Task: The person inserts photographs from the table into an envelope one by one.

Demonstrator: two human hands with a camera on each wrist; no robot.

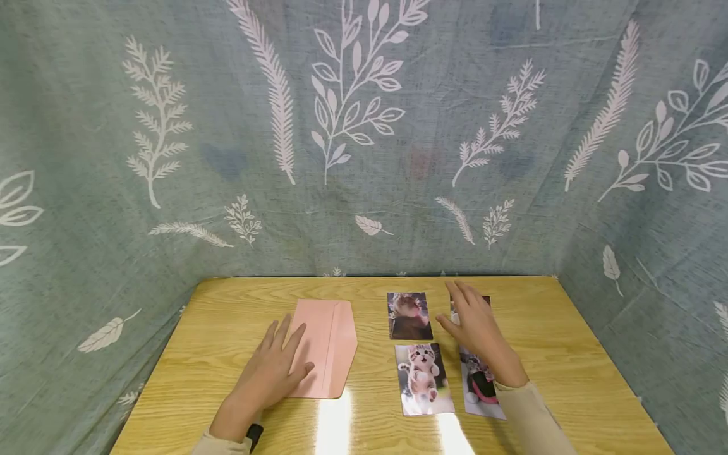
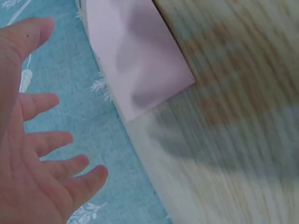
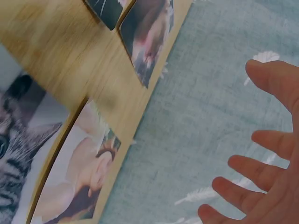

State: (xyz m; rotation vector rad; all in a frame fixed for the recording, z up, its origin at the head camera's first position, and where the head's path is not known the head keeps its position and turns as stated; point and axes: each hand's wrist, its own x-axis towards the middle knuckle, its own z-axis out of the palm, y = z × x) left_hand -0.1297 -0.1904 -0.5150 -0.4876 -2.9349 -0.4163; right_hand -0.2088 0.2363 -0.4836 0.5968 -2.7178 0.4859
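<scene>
The left hand (image 1: 264,379) and right hand (image 1: 480,328) are bare, beyond 2 plain cream sleeves (image 1: 531,420); 1 small black band (image 1: 255,434) shows beside the left cuff (image 1: 229,444).

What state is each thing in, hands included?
Pink envelope: flat, flap opened rightward.
Left hand: raised over envelope, fingers spread, empty.
Right hand: raised over right-side photos, fingers spread, empty.
Far left photo: flat, face up.
Near left kitten photo: flat, face up.
Far right photo: face up.
Near right cat photo: face up.
Leaf-print cloth: hanging.
</scene>
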